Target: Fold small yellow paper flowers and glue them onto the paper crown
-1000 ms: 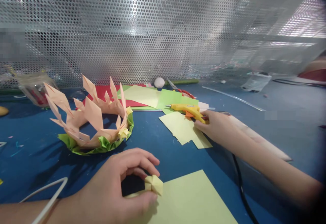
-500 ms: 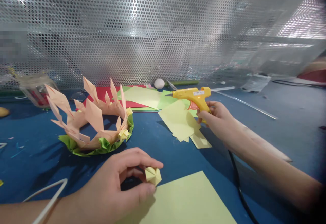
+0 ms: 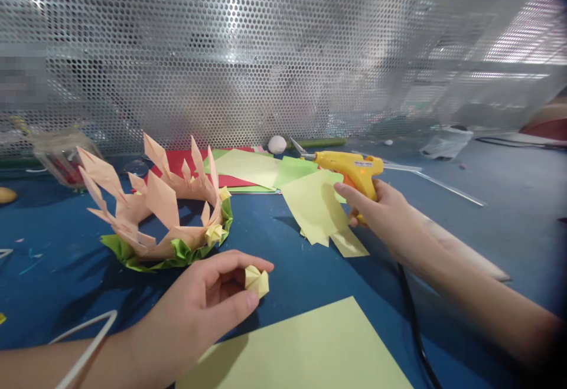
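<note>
My left hand (image 3: 208, 306) pinches a small folded yellow paper piece (image 3: 257, 281) between thumb and fingers, lifted just off the blue table (image 3: 53, 271). My right hand (image 3: 381, 215) grips a yellow hot glue gun (image 3: 349, 167), held above the table with its nozzle pointing left; a yellow paper sheet (image 3: 314, 206) clings beside the hand, raised at one edge. Left of centre sits a paper crown-like ring (image 3: 155, 212) of peach pointed folds on a green ruffled base, with small yellow pieces on its right rim.
A large pale yellow sheet (image 3: 310, 347) lies at the front. Red, yellow and green papers (image 3: 248, 170) are stacked behind with scissors (image 3: 305, 151) and a white ball (image 3: 277, 143). A perforated metal screen (image 3: 266, 52) stands at the back, and a black cord (image 3: 411, 318) trails from the gun.
My right hand has picked the glue gun up off the papers and raised it. My left hand has lifted the folded yellow piece off the large sheet and turned it.
</note>
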A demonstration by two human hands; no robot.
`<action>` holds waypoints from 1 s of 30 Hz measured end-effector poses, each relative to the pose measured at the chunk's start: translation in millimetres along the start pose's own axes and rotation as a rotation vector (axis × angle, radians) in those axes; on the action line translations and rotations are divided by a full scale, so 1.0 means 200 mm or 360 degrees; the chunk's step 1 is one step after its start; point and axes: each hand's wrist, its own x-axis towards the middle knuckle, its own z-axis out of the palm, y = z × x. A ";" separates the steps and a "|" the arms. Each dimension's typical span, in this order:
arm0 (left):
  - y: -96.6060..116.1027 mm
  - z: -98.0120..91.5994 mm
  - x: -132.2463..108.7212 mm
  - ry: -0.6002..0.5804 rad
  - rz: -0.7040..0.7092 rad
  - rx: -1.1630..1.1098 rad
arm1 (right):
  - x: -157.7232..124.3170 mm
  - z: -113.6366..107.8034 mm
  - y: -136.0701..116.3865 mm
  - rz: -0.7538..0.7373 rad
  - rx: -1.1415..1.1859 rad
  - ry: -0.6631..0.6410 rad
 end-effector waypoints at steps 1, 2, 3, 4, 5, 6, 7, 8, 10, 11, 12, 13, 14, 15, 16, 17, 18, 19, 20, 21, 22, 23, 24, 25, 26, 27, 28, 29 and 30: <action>0.00 0.00 0.00 -0.0005 0.0001 -0.0014 | 0.00 0.00 -0.01 0.0042 0.0016 -0.0021; 0.00 0.00 0.00 -0.0015 0.0008 -0.0034 | -0.01 0.00 -0.03 0.0088 0.0047 -0.0054; -0.01 0.00 0.00 -0.0026 0.0025 -0.0060 | -0.02 0.00 -0.04 0.0127 0.0089 -0.0091; -0.01 0.00 0.00 -0.0037 0.0047 -0.0082 | -0.02 0.00 -0.05 0.0143 0.0129 -0.0114; -0.02 -0.01 0.00 -0.0048 0.0063 -0.0094 | -0.03 0.01 -0.06 0.0152 0.0170 -0.0138; -0.02 -0.01 0.00 -0.0056 0.0070 -0.0098 | -0.04 0.01 -0.07 0.0160 0.0206 -0.0163; -0.03 -0.01 0.00 -0.0065 0.0073 -0.0100 | -0.04 0.01 -0.07 0.0168 0.0231 -0.0185; -0.03 -0.01 0.01 -0.0070 0.0076 -0.0099 | -0.04 0.02 -0.07 0.0179 0.0243 -0.0202; -0.03 -0.01 0.01 -0.0081 0.0074 -0.0098 | -0.04 0.02 -0.06 0.0201 0.0241 -0.0218; -0.03 -0.01 0.01 -0.0072 0.0073 -0.0098 | -0.03 0.03 -0.06 0.0210 0.0234 -0.0219; -0.03 -0.01 0.01 -0.0073 0.0071 -0.0099 | -0.03 0.03 -0.06 0.0219 0.0223 -0.0217; -0.02 -0.01 0.01 -0.0067 0.0071 -0.0098 | -0.03 0.03 -0.05 0.0226 0.0210 -0.0212; -0.02 0.00 0.01 -0.0070 0.0069 -0.0090 | -0.02 0.03 -0.05 0.0232 0.0196 -0.0208; -0.01 0.00 0.00 -0.0072 0.0062 -0.0085 | -0.02 0.04 -0.04 0.0235 0.0180 -0.0203; -0.01 0.00 0.00 -0.0070 0.0051 -0.0079 | -0.02 0.04 -0.04 0.0239 0.0162 -0.0199; -0.01 0.00 0.00 -0.0068 0.0040 -0.0076 | -0.02 0.04 -0.04 0.0242 0.0141 -0.0196; -0.01 0.00 0.00 -0.0065 0.0034 -0.0078 | -0.01 0.04 -0.03 0.0247 0.0117 -0.0192; -0.01 0.00 0.00 -0.0062 0.0025 -0.0081 | -0.01 0.04 -0.03 0.0252 0.0089 -0.0188; -0.01 0.00 0.00 -0.0064 0.0024 -0.0085 | -0.01 0.04 -0.03 0.0258 0.0058 -0.0185; -0.01 0.00 0.01 -0.0072 0.0036 -0.0088 | -0.01 0.04 -0.03 0.0263 0.0031 -0.0181; -0.02 0.00 0.01 -0.0084 0.0050 -0.0089 | -0.02 0.04 -0.02 0.0265 0.0011 -0.0178; -0.02 0.00 0.00 -0.0087 0.0062 -0.0092 | -0.02 0.04 -0.02 0.0262 0.0000 -0.0174; -0.03 0.00 0.00 -0.0093 0.0071 -0.0097 | -0.02 0.04 -0.02 0.0256 -0.0001 -0.0168; -0.03 -0.01 0.00 -0.0096 0.0081 -0.0106 | -0.02 0.04 -0.03 0.0248 0.0008 -0.0166; -0.04 -0.01 0.00 -0.0095 0.0091 -0.0116 | -0.02 0.04 -0.03 0.0240 0.0024 -0.0167; -0.04 -0.01 0.00 -0.0095 0.0087 -0.0121 | -0.02 0.04 -0.03 0.0231 0.0041 -0.0174; -0.04 -0.01 0.00 -0.0097 0.0083 -0.0126 | -0.02 0.04 -0.04 0.0220 0.0057 -0.0187; -0.04 -0.01 0.00 -0.0101 0.0083 -0.0131 | -0.02 0.04 -0.04 0.0211 0.0071 -0.0204; -0.04 -0.01 0.00 -0.0102 0.0080 -0.0137 | -0.02 0.04 -0.05 0.0199 0.0083 -0.0226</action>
